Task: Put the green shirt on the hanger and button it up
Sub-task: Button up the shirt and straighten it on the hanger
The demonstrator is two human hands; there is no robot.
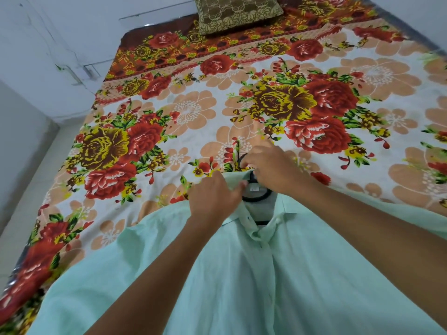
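Note:
A pale green shirt [242,274] lies front-up on the bed, its collar pointing away from me and its placket closed down the middle. A black hanger [262,195] shows inside the open neck, with its hook under my fingers. My left hand [215,197] pinches the left side of the collar. My right hand [271,168] grips the collar's far edge at the hanger hook. Both forearms cross over the shirt's chest.
The bed carries a floral sheet [193,112] in red, yellow and peach. A brown patterned pillow [237,13] lies at the head. A white wall and pale floor [24,165] run along the bed's left edge.

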